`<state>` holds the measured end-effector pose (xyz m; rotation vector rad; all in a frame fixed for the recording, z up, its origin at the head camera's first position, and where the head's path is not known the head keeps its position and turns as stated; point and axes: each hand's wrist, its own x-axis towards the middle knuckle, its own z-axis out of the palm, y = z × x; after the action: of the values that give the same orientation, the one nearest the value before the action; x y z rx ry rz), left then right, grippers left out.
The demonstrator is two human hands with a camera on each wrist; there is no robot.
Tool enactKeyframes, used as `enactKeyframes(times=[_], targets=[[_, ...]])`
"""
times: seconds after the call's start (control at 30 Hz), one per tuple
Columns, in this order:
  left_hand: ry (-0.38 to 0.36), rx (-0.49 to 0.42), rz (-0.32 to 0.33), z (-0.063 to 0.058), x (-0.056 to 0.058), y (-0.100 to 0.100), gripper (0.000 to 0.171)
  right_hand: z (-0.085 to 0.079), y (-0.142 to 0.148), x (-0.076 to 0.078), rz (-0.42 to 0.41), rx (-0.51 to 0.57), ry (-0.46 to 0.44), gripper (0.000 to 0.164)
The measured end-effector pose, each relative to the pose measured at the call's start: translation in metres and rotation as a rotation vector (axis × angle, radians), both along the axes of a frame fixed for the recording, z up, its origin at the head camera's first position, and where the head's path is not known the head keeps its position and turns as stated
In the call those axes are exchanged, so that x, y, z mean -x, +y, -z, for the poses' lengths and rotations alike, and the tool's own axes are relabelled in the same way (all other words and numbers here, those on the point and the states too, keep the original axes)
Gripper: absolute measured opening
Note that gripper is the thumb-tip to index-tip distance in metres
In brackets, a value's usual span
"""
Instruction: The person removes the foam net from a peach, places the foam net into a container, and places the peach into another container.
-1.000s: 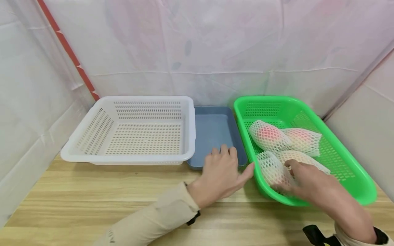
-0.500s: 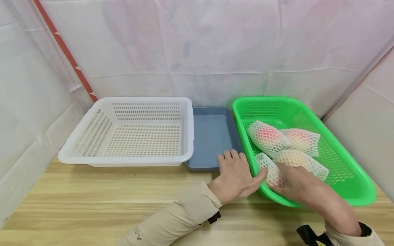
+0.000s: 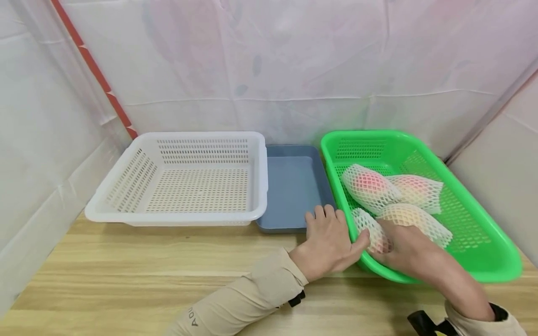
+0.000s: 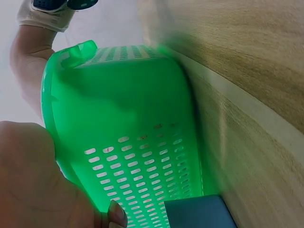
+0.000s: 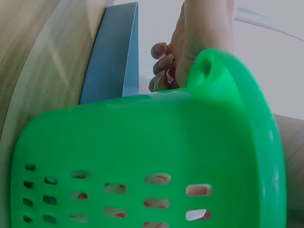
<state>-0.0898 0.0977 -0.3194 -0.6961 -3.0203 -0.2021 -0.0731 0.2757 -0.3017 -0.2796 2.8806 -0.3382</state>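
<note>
My right hand (image 3: 409, 247) reaches into the green basket (image 3: 483, 228) and grips a reddish fruit in a white foam net (image 3: 371, 231) by the basket's near left corner. Part of that fruit is hidden behind the fingers. The left hand (image 3: 329, 242) rests at the basket's left rim, its thumb lying over the rim close to the netted fruit. Outside the wall, its other fingers (image 5: 160, 71) hang loosely bent near the blue-grey tray. Beside the held fruit lie a pale yellow netted fruit (image 3: 414, 221) and two pinkish netted fruits, one left (image 3: 367, 186), one right (image 3: 416, 191).
A white perforated basket (image 3: 176, 218) stands on the left of the wooden table (image 3: 138, 266). Between the baskets lies a shallow blue-grey tray (image 3: 290, 182). White sheeting (image 3: 273, 70) closes off the back and both sides.
My left hand has moved right, from over the tray to the green basket's rim. The right hand has shifted slightly left and closed around the near left netted fruit.
</note>
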Motion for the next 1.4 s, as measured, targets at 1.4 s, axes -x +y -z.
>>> enactKeyframes(times=[1.4], targets=[[0.084, -0.261, 0.128, -0.031, 0.02, -0.054, 0.032, -0.028, -0.005, -0.02, 0.08, 0.019, 0.318, 0.084]])
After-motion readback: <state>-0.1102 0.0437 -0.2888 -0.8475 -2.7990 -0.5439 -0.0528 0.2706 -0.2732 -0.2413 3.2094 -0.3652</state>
